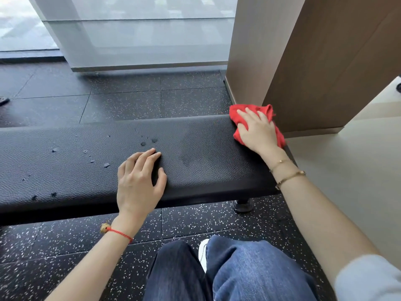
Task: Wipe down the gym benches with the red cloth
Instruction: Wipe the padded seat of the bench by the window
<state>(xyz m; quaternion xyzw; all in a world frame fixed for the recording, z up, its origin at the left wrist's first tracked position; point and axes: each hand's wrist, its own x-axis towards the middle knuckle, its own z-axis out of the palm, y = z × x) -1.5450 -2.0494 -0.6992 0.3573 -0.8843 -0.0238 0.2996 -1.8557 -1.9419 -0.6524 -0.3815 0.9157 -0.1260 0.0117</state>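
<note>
The speckled black rubber floor (121, 105) runs under everything here, with a frosted glass panel (141, 40) at the far side and a brown wood-look column (303, 51) at the far right. Across the middle stretches the black padded worktop (206, 153), a gym bench whose textured cover is chipped in small patches toward the left and shows a dull damp-looking streak near its centre. One black leg (242, 205) shows beneath its near right edge.

My jeans (249, 272) fill the near bottom of the view, a white shoe (202, 253) peeking between the legs.

My right hand (258, 131) lies flat, fingers straight and spread, pressing the red cloth (238, 115) onto the far right end of the worktop, just beside the column; the cloth bunches out around my fingers and wrist. My left hand (138, 177) rests on the worktop's near edge, well apart from the cloth to its left, fingers loosely bent, grasping nothing.

Gold bracelets (288, 174) circle my right wrist, a red string bracelet (118, 232) my left.
</note>
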